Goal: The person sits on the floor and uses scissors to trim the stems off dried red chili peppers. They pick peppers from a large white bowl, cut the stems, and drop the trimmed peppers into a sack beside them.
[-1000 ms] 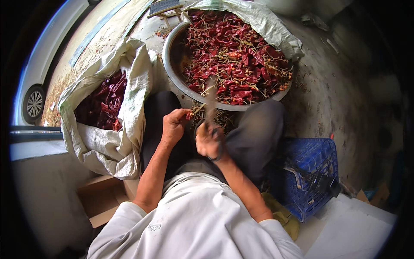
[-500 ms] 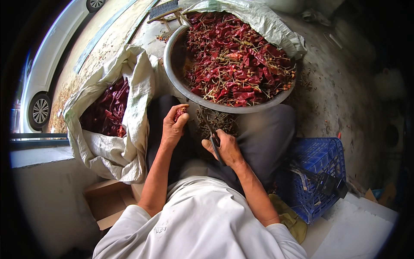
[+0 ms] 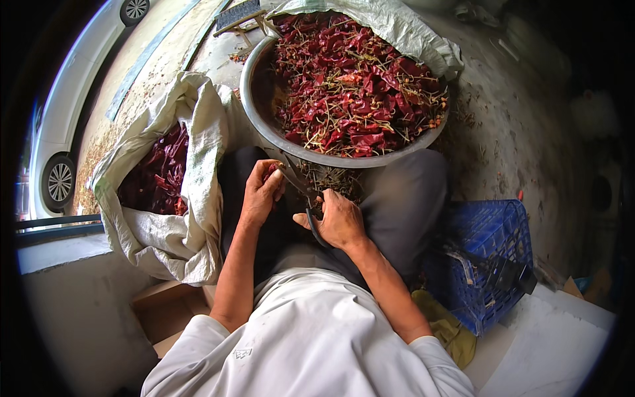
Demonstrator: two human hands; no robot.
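Note:
Between my knees, my left hand [image 3: 260,192] is closed on a dried red chili [image 3: 270,173], mostly hidden by the fingers. My right hand [image 3: 339,218] grips a pair of scissors [image 3: 301,184] with dark handles. Their blades are spread and point up and left, the tips at the chili's end by my left fingers. Just beyond both hands stands a wide metal basin [image 3: 331,157] heaped with dried red chilies [image 3: 357,92] and pale stems. Left of my left hand, an off-white woven sack [image 3: 205,126] with its top rolled down holds more dark red chilies [image 3: 169,165].
A blue plastic crate [image 3: 489,251] stands at my right, with a yellowish cloth [image 3: 456,331] beside it. Loose stems [image 3: 337,182] litter the floor under the basin's near rim. A cardboard box [image 3: 165,311] sits below the sack. A small stool [image 3: 238,18] and a white car [image 3: 73,99] are farther off.
The scissors have swung left toward my left hand, and their blades have spread at the chili. My view has shifted slightly, so the basin sits a little farther left and higher.

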